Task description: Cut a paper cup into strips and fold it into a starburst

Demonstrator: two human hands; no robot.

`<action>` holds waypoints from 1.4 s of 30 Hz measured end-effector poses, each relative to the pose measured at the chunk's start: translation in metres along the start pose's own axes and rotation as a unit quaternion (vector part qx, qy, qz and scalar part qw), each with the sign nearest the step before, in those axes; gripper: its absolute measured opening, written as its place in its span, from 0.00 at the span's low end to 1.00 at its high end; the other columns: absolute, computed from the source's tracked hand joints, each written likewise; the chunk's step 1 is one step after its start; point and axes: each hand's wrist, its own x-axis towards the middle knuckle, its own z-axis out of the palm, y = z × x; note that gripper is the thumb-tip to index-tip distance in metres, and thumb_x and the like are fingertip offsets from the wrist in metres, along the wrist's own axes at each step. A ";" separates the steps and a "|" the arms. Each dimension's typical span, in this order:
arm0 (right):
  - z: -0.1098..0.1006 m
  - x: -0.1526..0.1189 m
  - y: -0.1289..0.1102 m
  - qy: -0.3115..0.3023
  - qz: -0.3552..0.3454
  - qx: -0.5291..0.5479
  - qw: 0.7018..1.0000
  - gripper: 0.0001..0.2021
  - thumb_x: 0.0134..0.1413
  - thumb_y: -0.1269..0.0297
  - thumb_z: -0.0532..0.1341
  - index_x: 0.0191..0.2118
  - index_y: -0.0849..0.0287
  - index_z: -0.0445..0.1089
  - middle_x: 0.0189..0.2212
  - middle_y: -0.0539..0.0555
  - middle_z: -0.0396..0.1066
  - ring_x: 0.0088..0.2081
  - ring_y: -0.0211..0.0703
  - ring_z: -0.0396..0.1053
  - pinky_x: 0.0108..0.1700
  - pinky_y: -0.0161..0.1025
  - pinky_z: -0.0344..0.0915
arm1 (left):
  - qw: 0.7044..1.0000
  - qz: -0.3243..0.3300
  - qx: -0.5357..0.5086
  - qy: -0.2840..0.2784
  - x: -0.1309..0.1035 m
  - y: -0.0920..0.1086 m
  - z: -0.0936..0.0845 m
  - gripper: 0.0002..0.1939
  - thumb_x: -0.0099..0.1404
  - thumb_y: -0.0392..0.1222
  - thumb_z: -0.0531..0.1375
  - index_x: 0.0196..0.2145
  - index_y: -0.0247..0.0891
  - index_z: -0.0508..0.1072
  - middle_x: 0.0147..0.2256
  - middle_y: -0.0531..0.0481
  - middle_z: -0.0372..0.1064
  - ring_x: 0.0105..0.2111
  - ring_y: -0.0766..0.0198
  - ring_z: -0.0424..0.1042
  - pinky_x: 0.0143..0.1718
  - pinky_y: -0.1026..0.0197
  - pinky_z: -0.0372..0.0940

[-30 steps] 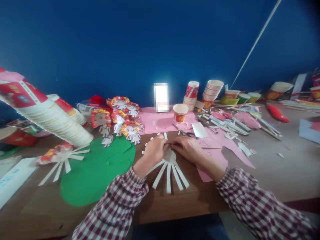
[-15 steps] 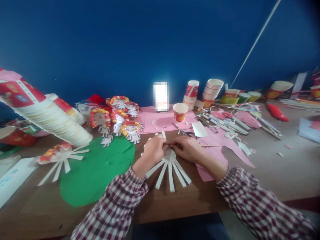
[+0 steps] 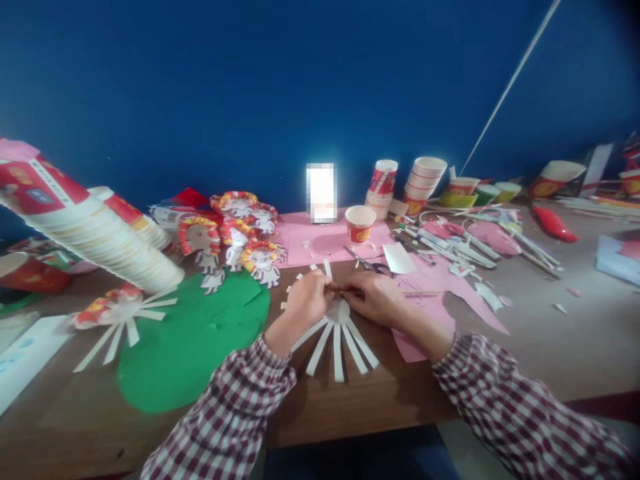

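Observation:
A paper cup cut into splayed white strips (image 3: 339, 353) lies base-up or base-down, I cannot tell which, on the table before me. My left hand (image 3: 311, 297) is closed at its far side, fingers pinching what looks like one of its strips. Close against it, my right hand (image 3: 375, 297) is also pinched, with a thin wooden stick (image 3: 425, 293) sticking out to the right from beneath it. The fingertips of both hands meet just above the round cup base (image 3: 340, 311). What lies exactly between them is mostly hidden by the fingers.
Scissors (image 3: 367, 263) lie beyond my right hand, near a standing paper cup (image 3: 360, 225). Pink paper (image 3: 415, 333) is at the right, green paper (image 3: 195, 353) at the left. Several paper figures with curled rings (image 3: 200, 240) and a leaning cup stack (image 3: 110, 233) stand farther left.
The cut cup's near strips have swung slightly left. The right hand's fingers have shifted a little, and the wooden stick with them. Both hands stay together in nearly the same place.

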 end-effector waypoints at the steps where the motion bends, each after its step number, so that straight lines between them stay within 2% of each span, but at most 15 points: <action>1: 0.000 0.000 0.000 -0.002 0.000 -0.002 1.000 0.08 0.51 0.70 0.59 0.36 0.57 0.73 0.31 0.52 0.74 0.32 0.40 0.68 0.34 0.34 0.57 | 1.000 -0.002 -0.004 0.004 0.000 0.000 0.000 0.08 0.57 0.39 0.58 0.33 0.40 0.77 0.34 0.49 0.72 0.33 0.62 0.69 0.34 0.63 0.59; 4: -0.001 0.000 -0.001 -0.008 0.001 -0.006 1.000 0.07 0.51 0.70 0.59 0.36 0.57 0.73 0.30 0.52 0.74 0.32 0.39 0.68 0.34 0.34 0.57 | 1.000 0.000 0.001 0.016 -0.002 0.000 0.001 0.07 0.58 0.40 0.59 0.33 0.40 0.77 0.35 0.49 0.72 0.33 0.62 0.69 0.34 0.63 0.59; 8: -0.001 0.001 -0.003 -0.006 0.007 -0.014 1.000 0.07 0.53 0.70 0.58 0.35 0.58 0.74 0.29 0.52 0.74 0.32 0.39 0.68 0.35 0.34 0.57 | 0.999 0.033 0.021 0.014 -0.003 0.001 0.002 0.09 0.61 0.40 0.56 0.35 0.39 0.76 0.35 0.48 0.71 0.34 0.62 0.69 0.33 0.63 0.59; 21: 0.000 0.001 -0.006 -0.009 0.012 -0.038 0.999 0.08 0.55 0.67 0.58 0.36 0.59 0.74 0.31 0.55 0.74 0.36 0.42 0.69 0.38 0.35 0.60 | 0.996 0.046 0.071 -0.032 -0.004 0.005 -0.004 0.12 0.62 0.38 0.52 0.36 0.40 0.75 0.34 0.47 0.69 0.36 0.61 0.69 0.35 0.61 0.60; 27: 0.004 0.001 -0.002 -0.003 0.009 -0.009 1.000 0.06 0.53 0.69 0.58 0.33 0.58 0.73 0.29 0.52 0.73 0.33 0.40 0.68 0.36 0.34 0.59 | 0.998 0.034 0.040 -0.016 -0.002 0.001 0.002 0.10 0.62 0.39 0.54 0.36 0.39 0.75 0.35 0.46 0.69 0.36 0.61 0.69 0.36 0.61 0.60; 33: 0.005 0.001 -0.001 0.009 -0.010 0.011 1.000 0.05 0.54 0.69 0.58 0.34 0.58 0.71 0.30 0.51 0.72 0.35 0.39 0.68 0.38 0.34 0.58 | 0.999 0.027 0.031 0.000 -0.002 -0.005 0.007 0.09 0.59 0.39 0.57 0.35 0.38 0.75 0.35 0.47 0.70 0.35 0.62 0.68 0.35 0.62 0.61; 42: 0.005 0.000 -0.003 0.006 -0.021 -0.061 0.998 0.07 0.58 0.65 0.56 0.34 0.59 0.71 0.33 0.54 0.72 0.37 0.41 0.67 0.39 0.35 0.58 | 1.000 0.030 -0.001 -0.003 -0.002 -0.002 0.002 0.09 0.56 0.39 0.59 0.35 0.37 0.75 0.35 0.46 0.72 0.35 0.61 0.70 0.38 0.61 0.62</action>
